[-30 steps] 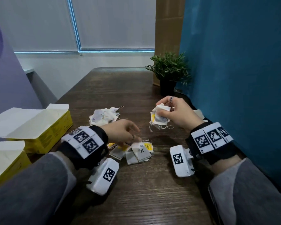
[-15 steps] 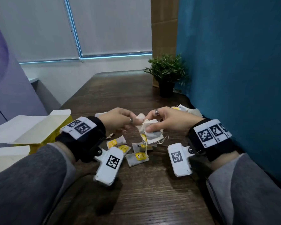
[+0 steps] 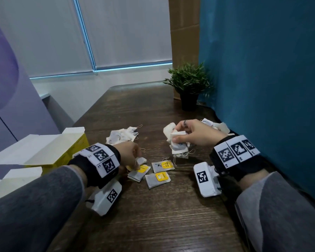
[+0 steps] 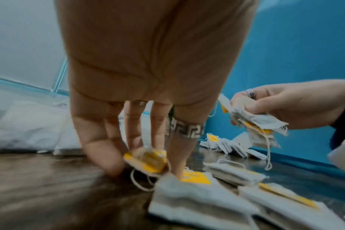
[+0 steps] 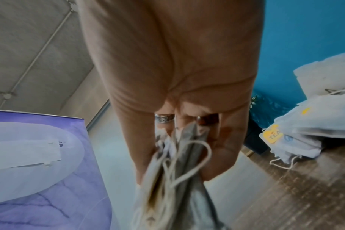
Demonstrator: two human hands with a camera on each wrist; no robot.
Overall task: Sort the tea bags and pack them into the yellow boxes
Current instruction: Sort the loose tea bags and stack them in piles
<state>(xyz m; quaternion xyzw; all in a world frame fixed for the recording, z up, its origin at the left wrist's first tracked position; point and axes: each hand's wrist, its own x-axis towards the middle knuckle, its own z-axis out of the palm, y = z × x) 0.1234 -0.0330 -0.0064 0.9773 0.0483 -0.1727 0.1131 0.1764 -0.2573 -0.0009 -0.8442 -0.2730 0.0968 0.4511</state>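
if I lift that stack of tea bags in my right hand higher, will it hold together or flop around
Probably floppy: the stack of tea bags in your right hand looks like soft, thin paper, fanned unevenly. Its loose strings dangle and could snag. It likely weighs little.

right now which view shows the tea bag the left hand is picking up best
The left wrist view: the left hand pinches the yellow-tagged tea bag at its fingertips, close though blurred. In the head view the hand hides most of it. The right wrist view does not show it.
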